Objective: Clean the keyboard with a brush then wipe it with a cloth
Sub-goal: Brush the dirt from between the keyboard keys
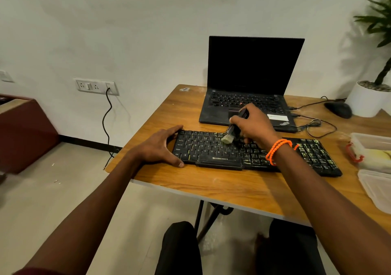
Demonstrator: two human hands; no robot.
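A black keyboard (211, 149) lies across the wooden table (222, 185), its right half marked with pale dust. My right hand (252, 125) grips a dark-handled brush (231, 134), whose pale bristles touch the keys near the keyboard's middle top rows. My left hand (163, 146) holds the keyboard's left end, with the thumb at the front corner and the fingers over the back corner. An orange bracelet sits on my right wrist. No cloth is plainly visible.
An open black laptop (249, 84) stands right behind the keyboard. A mouse (338, 109) and cables lie at the back right beside a white plant pot (368, 99). Clear plastic containers (372, 147) sit at the right edge. The table's left edge is near my left hand.
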